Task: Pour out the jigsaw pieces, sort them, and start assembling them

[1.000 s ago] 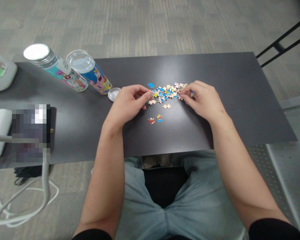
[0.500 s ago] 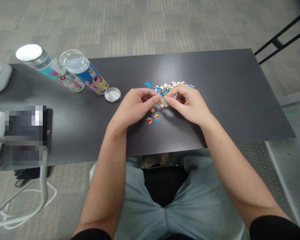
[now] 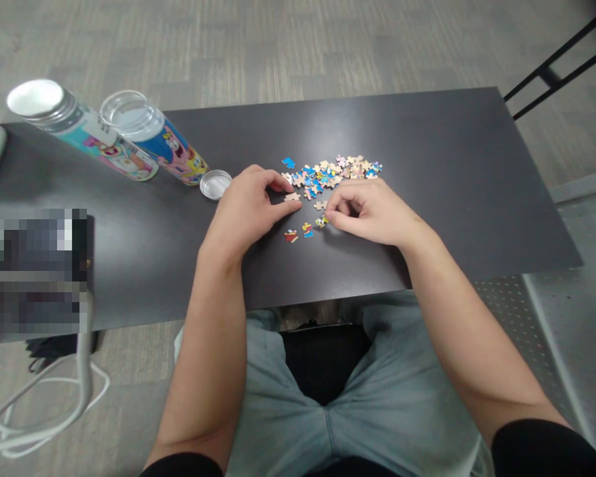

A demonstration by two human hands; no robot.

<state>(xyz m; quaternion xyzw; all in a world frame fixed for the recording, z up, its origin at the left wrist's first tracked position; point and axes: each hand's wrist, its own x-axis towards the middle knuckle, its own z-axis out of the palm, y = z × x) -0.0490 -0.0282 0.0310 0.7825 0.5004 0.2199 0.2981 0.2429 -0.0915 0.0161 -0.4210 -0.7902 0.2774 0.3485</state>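
Between the thumb and fingertips of my right hand [image 3: 370, 211] is a yellow jigsaw puzzle piece [image 3: 321, 222], pinched low over the table. My left hand [image 3: 251, 207] is open, its thumb and fingers apart on either side of a beige, face-down puzzle piece [image 3: 292, 197]. Just left of the pinched piece lie a red puzzle piece [image 3: 291, 236] and a red, yellow and blue puzzle piece [image 3: 307, 230]. Another beige piece [image 3: 320, 206] rests above them. Beyond both hands spreads a loose pile of puzzle pieces [image 3: 330, 173], some face up, some face down.
A clear-topped cartoon canister [image 3: 179, 152] stands left of the pile, beside a second canister with a silver lid [image 3: 37, 99]. A loose metal lid [image 3: 216, 184] lies near my left hand. A pixelated dark object [image 3: 40, 265] and a grey cable [image 3: 85, 371] are at the dark table's [image 3: 451, 199] left.
My hands have moved apart. The right hand has come down towards me with the yellow puzzle piece, while the left has opened and shifted left beside a beige piece.
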